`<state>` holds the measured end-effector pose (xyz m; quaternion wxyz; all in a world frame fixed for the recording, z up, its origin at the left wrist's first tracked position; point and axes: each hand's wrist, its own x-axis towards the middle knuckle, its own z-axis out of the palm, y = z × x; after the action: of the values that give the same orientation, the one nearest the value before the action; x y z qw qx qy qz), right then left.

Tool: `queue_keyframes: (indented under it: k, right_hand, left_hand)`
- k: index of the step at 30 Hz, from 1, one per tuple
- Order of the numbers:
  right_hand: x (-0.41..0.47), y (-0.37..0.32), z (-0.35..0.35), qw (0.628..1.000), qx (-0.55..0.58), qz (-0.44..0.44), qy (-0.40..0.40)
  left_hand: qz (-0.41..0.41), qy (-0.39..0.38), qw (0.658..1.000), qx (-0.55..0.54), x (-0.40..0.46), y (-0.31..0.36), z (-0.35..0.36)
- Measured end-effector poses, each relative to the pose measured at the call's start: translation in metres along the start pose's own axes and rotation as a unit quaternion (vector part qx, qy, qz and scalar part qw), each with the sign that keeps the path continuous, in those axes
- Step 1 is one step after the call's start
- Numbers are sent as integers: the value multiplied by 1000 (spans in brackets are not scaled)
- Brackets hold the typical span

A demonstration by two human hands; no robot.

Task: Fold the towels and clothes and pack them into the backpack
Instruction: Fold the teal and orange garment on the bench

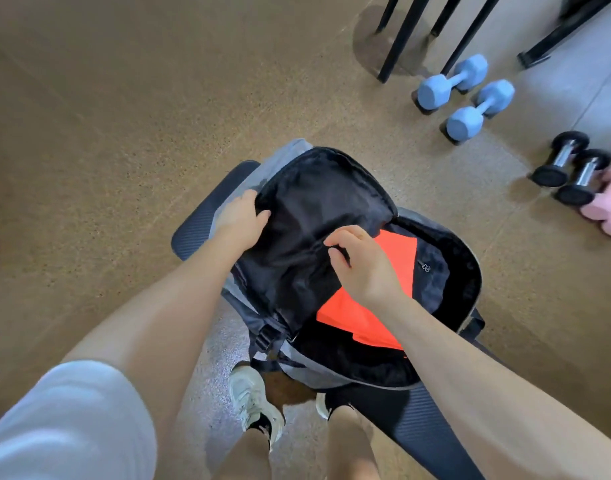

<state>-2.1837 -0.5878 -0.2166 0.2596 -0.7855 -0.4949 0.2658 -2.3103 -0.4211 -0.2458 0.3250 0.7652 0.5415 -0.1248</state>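
Note:
A grey backpack [297, 372] with black lining lies open on a dark padded bench [200, 223]. A folded orange garment [394, 258] rests inside the main compartment, partly hidden by my right arm. My left hand [243, 220] grips the left edge of the black front flap [318, 202], thumb curled over the rim. My right hand [359, 261] pinches the flap's lower edge just above the orange garment.
Two blue dumbbells [465, 95] stand on the floor at the upper right, with black and chrome dumbbells [570, 168] and a pink one [608, 206] farther right. Black furniture legs [408, 32] rise at the top. My feet in pale shoes [252, 400] are below the bench.

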Motion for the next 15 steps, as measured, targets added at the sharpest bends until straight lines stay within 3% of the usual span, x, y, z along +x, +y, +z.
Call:
queue_keyframes:
  k: [5,10,12,15]
  right_hand:
    - [-14,-20,-17,992,74,88,44]
    - [-28,-63,-57,914,326,218,103]
    - [-37,-65,-72,907,318,248,123]
    - [-57,-49,-95,928,230,271,109]
  left_hand:
    - [104,88,983,-125,-53,9,-34]
    - [206,18,962,-177,-135,62,-36]
    - [238,-6,958,-162,-161,83,-20]
    - [285,-24,949,-135,-187,108,6]
